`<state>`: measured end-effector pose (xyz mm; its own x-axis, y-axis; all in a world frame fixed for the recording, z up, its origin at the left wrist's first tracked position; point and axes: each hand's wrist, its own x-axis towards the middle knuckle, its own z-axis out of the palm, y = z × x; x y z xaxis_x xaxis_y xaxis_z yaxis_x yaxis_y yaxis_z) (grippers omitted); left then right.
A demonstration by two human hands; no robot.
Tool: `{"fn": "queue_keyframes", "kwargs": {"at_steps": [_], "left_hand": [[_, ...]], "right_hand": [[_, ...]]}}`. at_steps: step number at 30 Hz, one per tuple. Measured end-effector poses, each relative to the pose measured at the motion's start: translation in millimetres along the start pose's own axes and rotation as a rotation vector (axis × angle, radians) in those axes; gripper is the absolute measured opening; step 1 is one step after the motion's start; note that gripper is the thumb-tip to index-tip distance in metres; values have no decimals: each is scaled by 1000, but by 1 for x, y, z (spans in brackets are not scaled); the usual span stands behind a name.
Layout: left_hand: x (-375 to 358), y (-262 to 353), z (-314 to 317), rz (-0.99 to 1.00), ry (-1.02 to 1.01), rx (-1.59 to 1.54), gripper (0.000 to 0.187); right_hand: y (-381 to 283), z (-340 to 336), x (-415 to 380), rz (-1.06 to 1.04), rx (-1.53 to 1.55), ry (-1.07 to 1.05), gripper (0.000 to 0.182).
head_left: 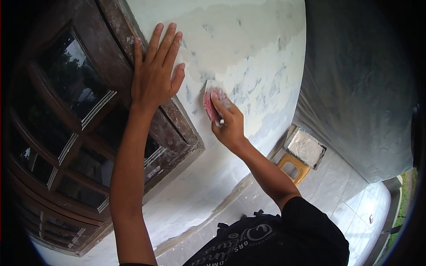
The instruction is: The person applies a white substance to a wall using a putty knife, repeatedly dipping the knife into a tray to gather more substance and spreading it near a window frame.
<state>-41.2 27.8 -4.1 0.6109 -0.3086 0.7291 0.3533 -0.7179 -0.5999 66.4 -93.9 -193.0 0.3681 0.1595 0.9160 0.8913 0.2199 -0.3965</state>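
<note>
My right hand grips a putty knife with a worn red and whitish surface. The knife's pale upper edge lies against the wall, which carries patchy off-white filler and grey smears. My left hand rests flat with fingers stretched, at the border between the wall and the brown wooden window frame. Its thumb points out over the wall. Part of the knife's handle is hidden behind my right fingers.
Dark glass panes sit in the window at left. A tray of whitish paste stands on a yellow plastic stool at lower right. Plastic sheeting hangs on the right, above a tiled floor.
</note>
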Motion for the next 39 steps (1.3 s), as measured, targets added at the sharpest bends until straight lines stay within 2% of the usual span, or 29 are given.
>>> {"fn": "queue_keyframes", "kwargs": {"at_steps": [2, 5, 7, 9, 10, 12, 13, 17, 18, 24, 27, 29, 31, 34, 37, 39], "left_hand": [[-1, -2, 2, 11, 3, -21, 61], [0, 0, 2, 19, -1, -49, 60], [0, -2, 2, 19, 0, -43, 60], [0, -2, 3, 29, 12, -47, 61], [0, -2, 4, 29, 14, -49, 61], [0, -1, 1, 6, 4, 2, 62], [1, -2, 1, 4, 6, 10, 62], [-1, -2, 3, 16, 6, -53, 62], [-1, -3, 3, 20, 9, -57, 62], [-1, -2, 2, 20, 5, -66, 62], [-1, -2, 2, 23, 9, -71, 62], [-1, -2, 2, 18, 16, -75, 62], [-1, -2, 2, 10, 14, -18, 61], [-2, -3, 4, 24, 18, -63, 62], [-2, -3, 4, 19, 44, -38, 61], [-3, -2, 4, 19, 41, -43, 61]], "right_hand": [[-2, -5, -4, -14, 42, 4, 71], [-2, -20, 40, 11, 24, 97, 67], [4, -18, 78, -23, 77, 250, 60], [15, -13, 99, 9, -16, 216, 62], [16, -12, 96, 8, -19, 217, 62], [19, -4, 79, 26, -130, 89, 65], [19, -1, 62, -32, -198, 81, 69], [-7, -2, -2, 7, -43, -53, 72], [-6, -2, -3, -70, 3, -6, 72], [5, -7, 88, -11, -24, 202, 70], [9, 1, 86, -38, -121, 92, 70], [5, 6, 53, -68, -134, 83, 74], [-5, 4, 13, -57, -72, -10, 73], [-14, -1, -7, -109, 16, 11, 71], [-16, -16, 36, -9, -11, 41, 68], [-8, -12, 76, -57, 7, 192, 66]]}}
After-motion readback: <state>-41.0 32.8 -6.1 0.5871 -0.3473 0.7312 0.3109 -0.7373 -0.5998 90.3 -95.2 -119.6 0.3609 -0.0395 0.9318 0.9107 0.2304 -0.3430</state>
